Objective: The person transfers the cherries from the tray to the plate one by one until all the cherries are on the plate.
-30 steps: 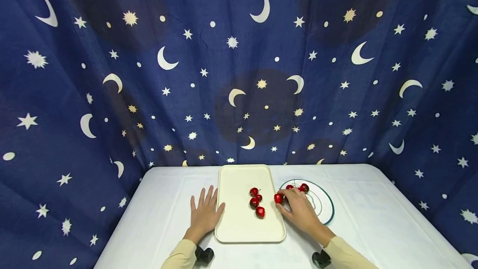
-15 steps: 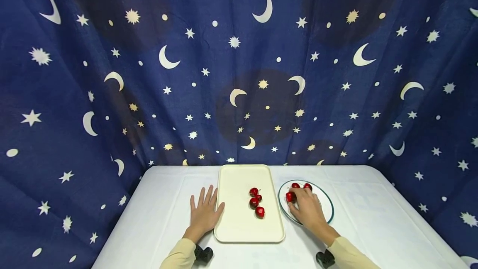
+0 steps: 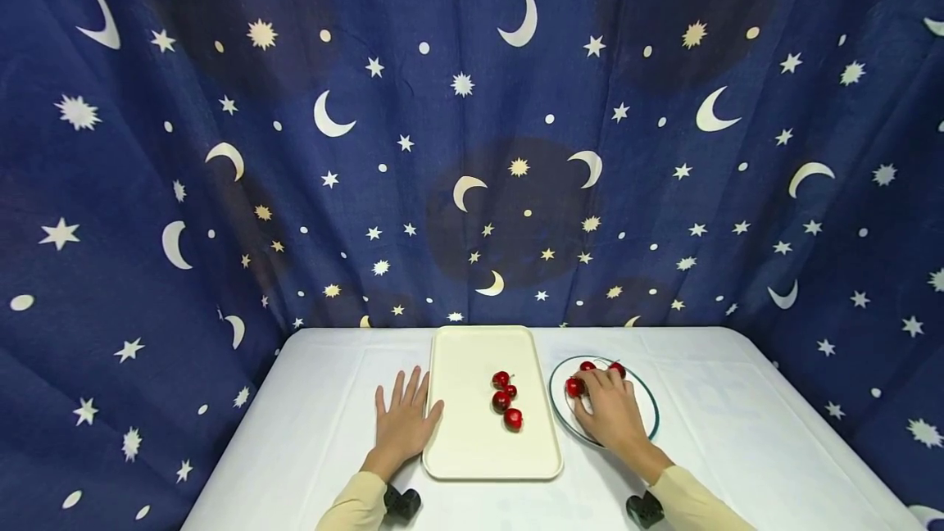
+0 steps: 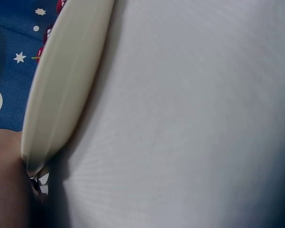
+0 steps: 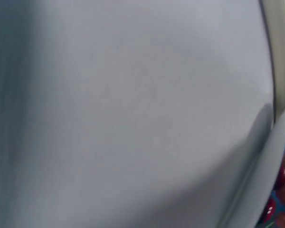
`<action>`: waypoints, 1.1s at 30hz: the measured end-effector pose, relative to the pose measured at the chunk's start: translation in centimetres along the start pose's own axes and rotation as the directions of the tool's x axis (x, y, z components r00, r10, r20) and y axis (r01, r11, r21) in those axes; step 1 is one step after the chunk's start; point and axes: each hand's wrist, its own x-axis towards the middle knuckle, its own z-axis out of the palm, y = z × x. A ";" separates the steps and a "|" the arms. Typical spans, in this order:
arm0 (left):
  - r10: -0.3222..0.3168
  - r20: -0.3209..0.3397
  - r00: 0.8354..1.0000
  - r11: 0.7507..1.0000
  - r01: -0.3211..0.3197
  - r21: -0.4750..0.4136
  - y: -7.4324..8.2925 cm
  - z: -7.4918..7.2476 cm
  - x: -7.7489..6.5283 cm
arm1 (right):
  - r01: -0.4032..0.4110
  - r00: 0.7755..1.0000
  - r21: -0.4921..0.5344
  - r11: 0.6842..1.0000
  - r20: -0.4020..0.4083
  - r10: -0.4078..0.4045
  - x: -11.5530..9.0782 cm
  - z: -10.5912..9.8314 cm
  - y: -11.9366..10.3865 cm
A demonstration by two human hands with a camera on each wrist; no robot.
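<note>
Pinching a cherry (image 3: 574, 388) at the plate (image 3: 646, 414), lower right of the head view, is the right hand (image 3: 614, 412). The cherry's long axis and stem direction cannot be made out, its right side hidden by fingers; visible skin is rounded, glossy red. The left hand (image 3: 401, 424) lies spread, thumb over the left rim of the tray (image 3: 465, 437).

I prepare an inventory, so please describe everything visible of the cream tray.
The cream tray is rectangular, with rounded corners and a raised rim; it looks like plastic. It lies flat on the white cloth, left of the plate. Four red cherries rest on it; the left hand appears to touch its left rim.
</note>
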 end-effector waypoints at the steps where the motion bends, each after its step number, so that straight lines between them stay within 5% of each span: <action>1: 0.002 -0.003 1.000 1.000 -0.002 -0.009 0.1 -0.2 0.0 | 0.004 1.000 0.006 1.000 -0.009 -0.004 0.1 0.0 -0.1; 9: -0.005 0.011 1.000 1.000 0.005 -0.018 0.2 -0.5 0.0 | 0.086 0.995 0.047 0.995 -0.063 -0.083 0.7 0.0 -1.6; 17: 0.003 0.000 1.000 1.000 -0.003 -0.022 0.2 -0.3 0.0 | 0.086 0.996 0.099 0.991 -0.020 -0.084 0.7 0.4 -3.1; 24: 0.003 -0.006 1.000 0.999 -0.003 -0.049 0.6 -1.1 -0.1 | 0.063 0.992 0.203 0.977 0.092 -0.083 0.8 0.8 -4.7; 33: -0.013 -0.003 1.000 1.000 0.013 -0.003 -0.1 0.3 0.2 | -0.024 0.963 0.205 0.978 0.269 -0.032 0.9 0.5 -6.4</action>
